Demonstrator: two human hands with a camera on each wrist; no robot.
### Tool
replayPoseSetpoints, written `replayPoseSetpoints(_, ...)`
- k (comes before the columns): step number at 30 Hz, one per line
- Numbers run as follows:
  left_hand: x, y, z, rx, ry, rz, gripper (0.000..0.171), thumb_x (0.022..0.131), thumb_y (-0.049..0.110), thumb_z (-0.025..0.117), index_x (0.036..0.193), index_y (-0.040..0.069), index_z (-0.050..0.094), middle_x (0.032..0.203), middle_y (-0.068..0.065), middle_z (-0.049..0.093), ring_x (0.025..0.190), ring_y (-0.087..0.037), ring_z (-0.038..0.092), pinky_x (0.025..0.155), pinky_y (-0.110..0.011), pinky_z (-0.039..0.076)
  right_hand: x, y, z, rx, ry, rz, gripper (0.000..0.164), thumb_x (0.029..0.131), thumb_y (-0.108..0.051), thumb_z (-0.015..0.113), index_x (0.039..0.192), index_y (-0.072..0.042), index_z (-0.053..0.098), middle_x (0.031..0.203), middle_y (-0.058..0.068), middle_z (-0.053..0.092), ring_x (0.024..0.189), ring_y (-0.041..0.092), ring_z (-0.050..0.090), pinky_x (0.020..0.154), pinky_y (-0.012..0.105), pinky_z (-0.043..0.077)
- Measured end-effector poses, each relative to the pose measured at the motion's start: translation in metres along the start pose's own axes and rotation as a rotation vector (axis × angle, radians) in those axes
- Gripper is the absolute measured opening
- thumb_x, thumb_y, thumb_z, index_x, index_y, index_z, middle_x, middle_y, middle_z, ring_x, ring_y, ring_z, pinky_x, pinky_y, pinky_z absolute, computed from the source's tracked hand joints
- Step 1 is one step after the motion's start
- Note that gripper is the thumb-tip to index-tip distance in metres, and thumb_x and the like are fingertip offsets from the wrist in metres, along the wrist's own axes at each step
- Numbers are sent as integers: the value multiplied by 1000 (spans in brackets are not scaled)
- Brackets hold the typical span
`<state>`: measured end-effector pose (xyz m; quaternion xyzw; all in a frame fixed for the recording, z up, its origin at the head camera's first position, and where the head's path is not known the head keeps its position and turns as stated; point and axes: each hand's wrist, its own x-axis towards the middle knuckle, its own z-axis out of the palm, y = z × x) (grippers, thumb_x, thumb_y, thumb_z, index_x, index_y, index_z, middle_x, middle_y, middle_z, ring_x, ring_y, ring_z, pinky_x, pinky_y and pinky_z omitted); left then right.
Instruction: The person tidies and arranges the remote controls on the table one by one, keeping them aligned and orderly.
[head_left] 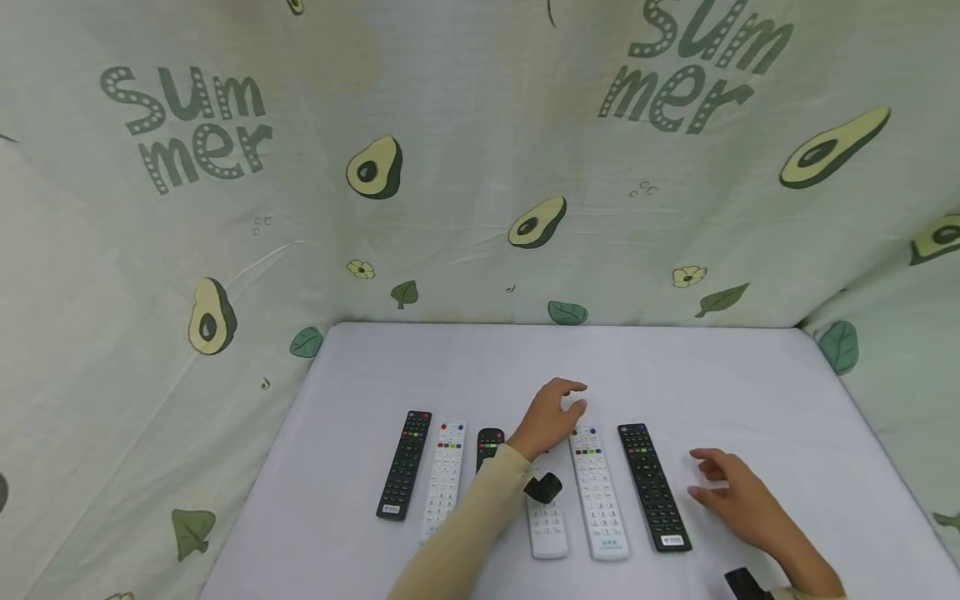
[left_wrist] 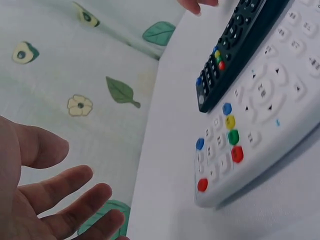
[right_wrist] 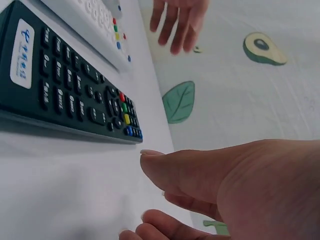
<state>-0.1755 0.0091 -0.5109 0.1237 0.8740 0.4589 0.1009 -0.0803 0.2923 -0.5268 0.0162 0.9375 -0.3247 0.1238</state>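
Observation:
Several remote controls lie in a row on a white table. My left hand (head_left: 546,421) hovers over the far end of the row with its fingers apart and holds nothing. Under its wrist lies a white remote (head_left: 548,532), partly covered; a white remote (head_left: 598,496) lies just to the right. My right hand (head_left: 738,500) is held loosely, free of any object, to the right of the rightmost black remote (head_left: 655,487). Left of the left forearm are a black remote (head_left: 405,465) and a white remote (head_left: 446,471). The sleeve mostly hides another black remote (head_left: 491,440).
The white tabletop (head_left: 675,375) ends at a pale curtain (head_left: 465,108) printed with avocados, leaves and lettering. That curtain also hangs along both sides. A dark wrist camera (head_left: 543,487) sits on the left wrist, another dark device (head_left: 745,583) on the right.

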Motion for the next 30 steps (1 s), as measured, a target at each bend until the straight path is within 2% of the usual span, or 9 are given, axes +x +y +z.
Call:
replayPoseSetpoints(10, -12, -27, -36, -39, 119, -23, 36, 109, 21, 58, 143, 11, 65, 147, -9, 60, 138, -29, 55, 115, -52, 45, 14, 9, -10, -21, 66, -39, 57, 94, -4, 75, 138, 19, 47, 126, 41, 52, 114, 53, 56, 92, 61, 56)
replayPoseSetpoints(19, -16, -46, -68, -44, 201, -31, 37, 108, 16, 58, 142, 3, 64, 146, -16, 60, 136, -36, 54, 113, -58, 45, 25, 24, -18, -43, 182, -129, 48, 97, -1, 70, 135, 20, 49, 121, 41, 52, 109, 53, 55, 91, 66, 54)
replayPoseSetpoints(24, -24, -59, -82, -36, 254, -56, 35, 107, 15, 59, 140, 6, 65, 144, -16, 61, 135, -37, 55, 114, -58, 44, 31, 30, -20, -44, 246, -146, 43, 101, -2, 65, 133, 21, 50, 120, 42, 50, 108, 55, 55, 89, 68, 53)
replayPoseSetpoints(30, -33, -79, -101, -50, 302, -42, 35, 107, 13, 58, 140, 3, 64, 144, -19, 60, 135, -40, 54, 116, -58, 42, 35, 40, -22, -27, 300, -178, 40, 106, -5, 60, 133, 22, 49, 122, 43, 49, 108, 56, 53, 87, 71, 51)
